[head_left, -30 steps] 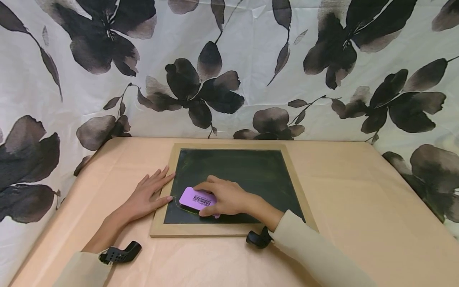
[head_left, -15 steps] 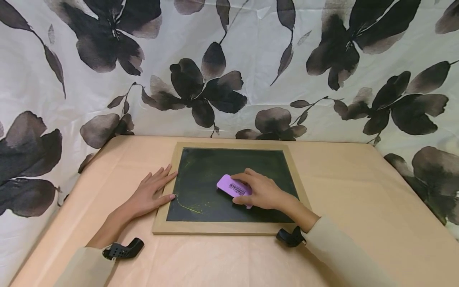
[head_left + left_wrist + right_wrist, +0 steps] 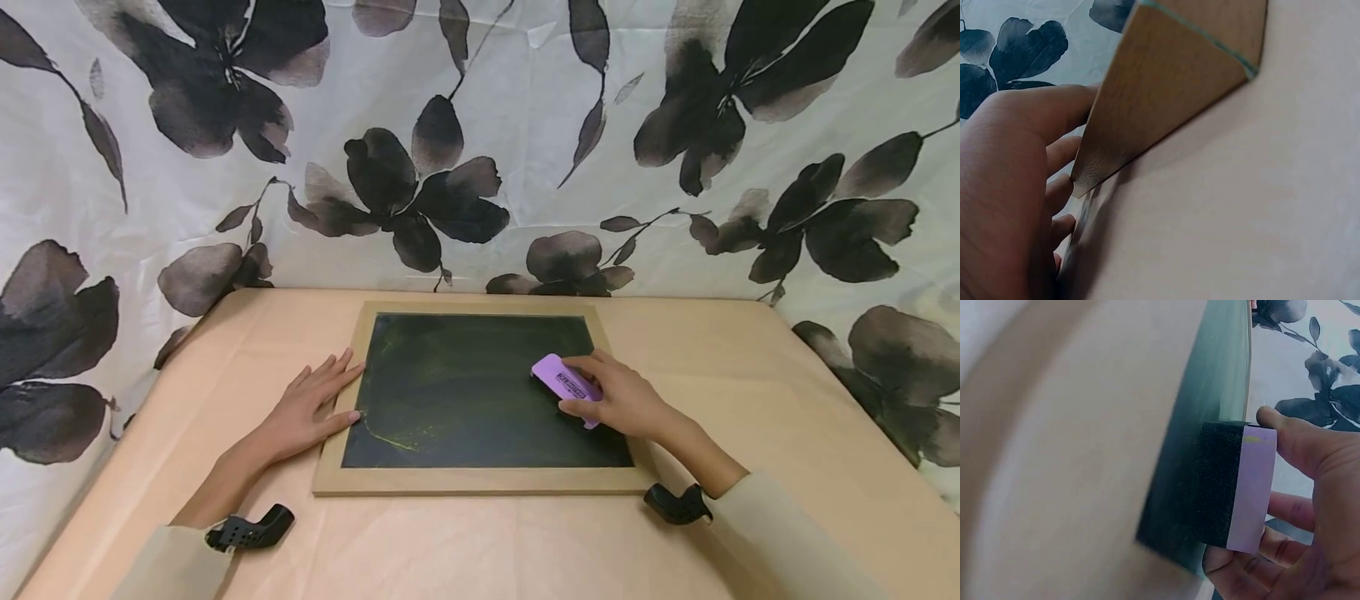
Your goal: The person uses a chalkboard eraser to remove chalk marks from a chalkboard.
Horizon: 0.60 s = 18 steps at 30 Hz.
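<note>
A wood-framed chalkboard point(image 3: 465, 383) lies on the table. In the head view my right hand point(image 3: 626, 396) grips a purple eraser point(image 3: 567, 380) by its sides, over the right part of the dark surface. The right wrist view shows the eraser's black felt point(image 3: 1219, 487) facing the board and a small yellow mark on its purple edge. My left hand point(image 3: 303, 412) rests at the board's left frame point(image 3: 348, 392), fingers spread, fingertips touching the wood. A thin yellow chalk line with faint specks point(image 3: 390, 437) curves near the lower left corner of the board.
A peach-coloured cover point(image 3: 480, 542) spreads over the table all round the board. Behind and at both sides hangs a white cloth point(image 3: 525, 150) with dark flowers. Both wrists carry black camera mounts point(image 3: 251, 529).
My right hand has carried the eraser from the board's lower left to its right side, uncovering the yellow line and specks. My left hand keeps its place on the frame.
</note>
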Each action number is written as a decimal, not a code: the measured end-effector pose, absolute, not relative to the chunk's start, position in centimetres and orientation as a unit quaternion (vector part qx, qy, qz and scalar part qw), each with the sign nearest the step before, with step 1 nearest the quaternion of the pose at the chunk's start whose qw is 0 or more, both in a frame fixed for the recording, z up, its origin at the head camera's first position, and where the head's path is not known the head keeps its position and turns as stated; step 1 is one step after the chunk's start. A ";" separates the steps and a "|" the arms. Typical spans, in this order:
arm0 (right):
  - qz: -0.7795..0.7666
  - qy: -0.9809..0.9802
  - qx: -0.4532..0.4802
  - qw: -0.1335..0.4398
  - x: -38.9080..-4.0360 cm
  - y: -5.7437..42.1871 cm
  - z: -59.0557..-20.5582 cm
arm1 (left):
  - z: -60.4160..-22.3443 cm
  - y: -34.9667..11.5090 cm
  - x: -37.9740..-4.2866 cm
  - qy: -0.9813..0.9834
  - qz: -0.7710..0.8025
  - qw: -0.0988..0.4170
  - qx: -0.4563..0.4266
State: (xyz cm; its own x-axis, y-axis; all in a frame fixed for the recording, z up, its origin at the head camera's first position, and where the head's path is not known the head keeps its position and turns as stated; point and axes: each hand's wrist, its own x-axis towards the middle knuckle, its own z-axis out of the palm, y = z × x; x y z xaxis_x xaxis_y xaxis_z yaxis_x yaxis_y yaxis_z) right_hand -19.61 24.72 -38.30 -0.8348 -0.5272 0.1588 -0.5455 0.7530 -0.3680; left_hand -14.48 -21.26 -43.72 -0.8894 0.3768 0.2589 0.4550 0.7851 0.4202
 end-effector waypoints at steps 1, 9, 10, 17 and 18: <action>0.201 -0.937 0.283 0.022 -19.5 25.0 -38.3 | -43.7 -21.3 -14.4 -0.941 -0.243 0.081 -0.221; 0.190 -0.945 0.262 0.048 -18.0 26.1 -38.8 | -43.5 -21.2 -14.3 -0.942 -0.242 0.079 -0.217; 0.190 -0.946 0.259 0.052 -17.8 26.1 -38.9 | -43.5 -21.2 -14.2 -0.942 -0.244 0.079 -0.216; 0.204 -0.948 0.237 0.062 -16.4 25.7 -38.9 | -43.4 -21.1 -14.2 -0.942 -0.243 0.072 -0.217; 0.209 -0.947 0.236 0.066 -16.3 25.5 -38.9 | -43.4 -21.2 -14.2 -0.943 -0.243 0.073 -0.216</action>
State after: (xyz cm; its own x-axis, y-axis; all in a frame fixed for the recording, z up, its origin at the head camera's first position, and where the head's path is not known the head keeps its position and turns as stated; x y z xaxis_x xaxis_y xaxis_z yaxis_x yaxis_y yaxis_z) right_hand -16.28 25.52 -38.92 -0.8795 -0.4200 0.2237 -0.4751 0.8007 -0.3649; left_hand -14.21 -21.18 -43.44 -0.8960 0.3714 0.2432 0.4427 0.7886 0.4267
